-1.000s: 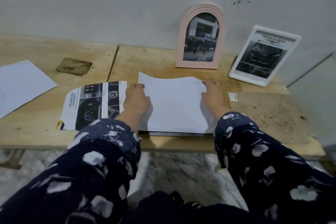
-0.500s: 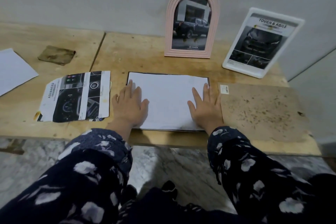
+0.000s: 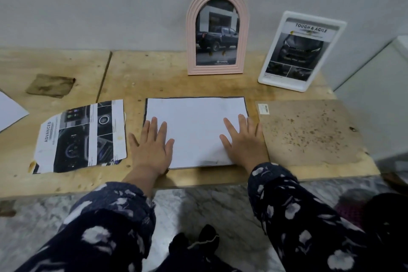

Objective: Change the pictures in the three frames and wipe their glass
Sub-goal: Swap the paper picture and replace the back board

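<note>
Hands [image 3: 152, 147] flat on sheet [image 3: 196, 130] (both).

White frame [image 3: 302, 51]: "TOUGH & AGILE"; loose print [image 3: 81, 137]: "ADVANCED"

1. My left hand [image 3: 152, 148] and right hand [image 3: 242, 141] press flat on the white sheet [image 3: 196, 130] lying in the dark frame [image 3: 145, 110] on the wooden table [image 3: 141, 77].
2. The pink arched frame [image 3: 217, 28] and white frame [image 3: 302, 51] lean against the wall.
3. A printed page [image 3: 81, 137] lies left of my hands, a brown backing board [image 3: 309, 132] right.
</note>
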Demonstrator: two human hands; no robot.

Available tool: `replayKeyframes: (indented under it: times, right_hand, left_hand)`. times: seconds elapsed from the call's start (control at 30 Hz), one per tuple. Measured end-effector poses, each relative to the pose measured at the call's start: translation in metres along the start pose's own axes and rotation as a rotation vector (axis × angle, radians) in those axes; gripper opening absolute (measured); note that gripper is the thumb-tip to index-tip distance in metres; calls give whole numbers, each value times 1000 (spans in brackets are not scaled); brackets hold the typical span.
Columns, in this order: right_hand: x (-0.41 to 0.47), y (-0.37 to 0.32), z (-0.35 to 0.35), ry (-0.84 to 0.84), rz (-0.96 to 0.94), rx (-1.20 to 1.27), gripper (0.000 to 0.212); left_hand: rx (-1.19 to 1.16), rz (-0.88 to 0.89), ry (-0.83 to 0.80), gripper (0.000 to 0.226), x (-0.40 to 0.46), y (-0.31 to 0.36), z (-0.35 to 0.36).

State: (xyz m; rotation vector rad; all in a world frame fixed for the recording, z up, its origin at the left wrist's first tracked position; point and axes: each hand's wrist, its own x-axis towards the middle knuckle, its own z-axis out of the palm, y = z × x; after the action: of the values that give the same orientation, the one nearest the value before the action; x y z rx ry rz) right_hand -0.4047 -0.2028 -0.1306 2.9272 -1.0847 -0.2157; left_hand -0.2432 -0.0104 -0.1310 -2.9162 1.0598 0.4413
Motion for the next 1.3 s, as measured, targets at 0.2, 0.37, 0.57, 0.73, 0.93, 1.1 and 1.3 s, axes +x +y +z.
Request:
replayKeyframes:
  times: [0.2,0.37,0.57,0.73,0.93,1.1,1.3]
  right_hand:
    - [5,1,-3,-70,8,35,77]
    - [-12,10,-9,-17,104,281,56]
    - [-34,51,-22,-89,260,396,56]
    - [-45,109,-30,-105,312,377,57]
    - [-53,205,-31,-110,380,380,59]
    - [-49,275,-23,-122,501,418,59]
    - [-36,318,-13,-107,564,601,56]
  left_hand:
    - [10,-10,-28,60,2,1,-2]
    - [14,63,36,63,-3,10,-19]
    - [-1,174,90,56,-1,70,-40]
    - [-65,248,80,43,3,144,-44]
    - [-121,229,75,38,-1,236,-39]
    - [-261,10,-47,46,-2,299,-32]
    - [-375,-229,-121,79,2,335,-21]
